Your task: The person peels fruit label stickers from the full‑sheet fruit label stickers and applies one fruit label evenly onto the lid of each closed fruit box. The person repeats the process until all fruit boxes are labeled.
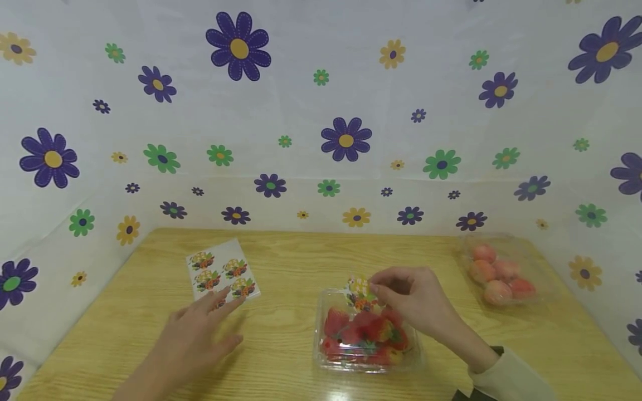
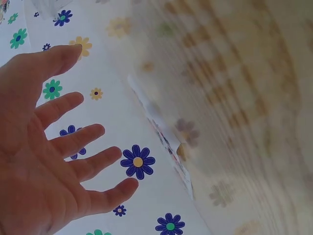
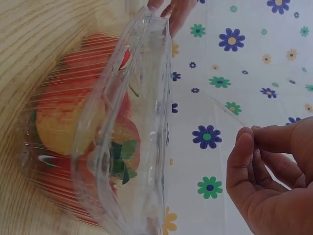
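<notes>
In the head view my right hand [image 1: 418, 298] pinches a fruit-print sticker [image 1: 360, 291] between thumb and fingertips, over the back part of a clear plastic box [image 1: 346, 362] of strawberries. The right wrist view shows that sticker [image 3: 229, 111] edge-on, apart from the box [image 3: 156, 122], held by my right hand [image 3: 269, 166]. My left hand [image 1: 188, 340] is spread at the near edge of a white sheet [image 1: 224, 253] printed with several fruit stickers; whether it touches the sheet, I cannot tell. In the left wrist view the fingers of my left hand [image 2: 63, 142] are apart and hold nothing.
A clear box of peach-coloured round fruit [image 1: 501, 270] stands at the back right of the wooden table [image 1: 281, 256]. Behind the table and along both sides hangs a white cloth [image 1: 281, 100] with purple, green and yellow flowers.
</notes>
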A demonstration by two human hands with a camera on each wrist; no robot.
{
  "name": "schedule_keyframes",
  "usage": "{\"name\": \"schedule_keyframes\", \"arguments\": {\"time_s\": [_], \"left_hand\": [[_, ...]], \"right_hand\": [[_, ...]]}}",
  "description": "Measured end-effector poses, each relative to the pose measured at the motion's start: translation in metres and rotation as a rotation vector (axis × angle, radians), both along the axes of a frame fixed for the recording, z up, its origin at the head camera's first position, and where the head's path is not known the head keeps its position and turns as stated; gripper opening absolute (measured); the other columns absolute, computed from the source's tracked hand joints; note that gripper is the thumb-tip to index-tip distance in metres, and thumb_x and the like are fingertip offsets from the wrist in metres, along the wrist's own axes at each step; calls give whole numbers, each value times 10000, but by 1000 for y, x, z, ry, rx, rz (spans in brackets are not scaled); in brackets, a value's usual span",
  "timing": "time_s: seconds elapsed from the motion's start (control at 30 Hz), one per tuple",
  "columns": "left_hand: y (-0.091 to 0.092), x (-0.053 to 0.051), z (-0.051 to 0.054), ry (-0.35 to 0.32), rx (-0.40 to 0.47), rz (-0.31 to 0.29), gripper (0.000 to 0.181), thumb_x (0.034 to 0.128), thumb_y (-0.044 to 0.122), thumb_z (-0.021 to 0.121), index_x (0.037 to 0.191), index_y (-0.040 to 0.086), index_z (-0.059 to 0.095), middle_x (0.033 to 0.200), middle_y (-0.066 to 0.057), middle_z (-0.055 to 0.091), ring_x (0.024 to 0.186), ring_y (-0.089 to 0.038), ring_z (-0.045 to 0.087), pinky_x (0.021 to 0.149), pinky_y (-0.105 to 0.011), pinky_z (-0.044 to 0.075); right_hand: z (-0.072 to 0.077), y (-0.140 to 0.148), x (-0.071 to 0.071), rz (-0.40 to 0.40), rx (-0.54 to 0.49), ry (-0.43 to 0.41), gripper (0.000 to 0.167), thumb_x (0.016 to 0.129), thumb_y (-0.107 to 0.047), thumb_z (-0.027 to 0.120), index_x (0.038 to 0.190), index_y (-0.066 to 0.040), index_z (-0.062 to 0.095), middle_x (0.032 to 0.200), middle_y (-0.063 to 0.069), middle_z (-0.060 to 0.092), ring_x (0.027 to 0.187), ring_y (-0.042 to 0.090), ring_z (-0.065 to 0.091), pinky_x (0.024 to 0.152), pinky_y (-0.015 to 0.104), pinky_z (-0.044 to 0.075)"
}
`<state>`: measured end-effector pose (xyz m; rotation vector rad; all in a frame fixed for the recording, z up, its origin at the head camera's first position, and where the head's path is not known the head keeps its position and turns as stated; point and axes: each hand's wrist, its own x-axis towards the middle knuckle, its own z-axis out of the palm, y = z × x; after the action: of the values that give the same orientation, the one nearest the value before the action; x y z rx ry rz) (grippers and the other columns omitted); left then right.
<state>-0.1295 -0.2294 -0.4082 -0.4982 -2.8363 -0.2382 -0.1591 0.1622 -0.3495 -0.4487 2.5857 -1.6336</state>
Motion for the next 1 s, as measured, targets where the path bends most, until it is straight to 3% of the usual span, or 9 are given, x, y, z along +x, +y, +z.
{"name": "schedule_keyframes", "arguments": {"time_s": [0.2, 0.4, 1.0], "left_hand": [[1, 4, -5, -46, -21, -10, 668, 850, 421, 808, 1452, 257, 571, 1506, -147, 557, 1304, -453, 578, 906, -722, 492], [0, 7, -10, 6, -36, -30, 708, 830, 427, 817, 1464, 257, 552, 1495, -157, 565, 1298, -469, 574, 891, -738, 481], [2, 10, -9, -25, -22, -13, 727, 825, 478, 812, 1468, 265, 549, 1505, -150, 553, 1303, -462, 575, 888, -735, 483]], "right_hand": [[-3, 1, 3, 14, 26, -34, 147, 957, -139, 714, 1059, -51, 773, 945, 82, 786, 793, 189, 718, 664, 240, 586], [-8, 3, 3, 23, 43, -46, 117, 952, -129, 716, 1026, -63, 777, 950, 109, 783, 818, 241, 735, 672, 246, 590], [-15, 9, 3, 98, 69, -56, 137, 959, -147, 715, 1047, -58, 770, 967, 81, 779, 811, 134, 702, 663, 241, 586]]}}
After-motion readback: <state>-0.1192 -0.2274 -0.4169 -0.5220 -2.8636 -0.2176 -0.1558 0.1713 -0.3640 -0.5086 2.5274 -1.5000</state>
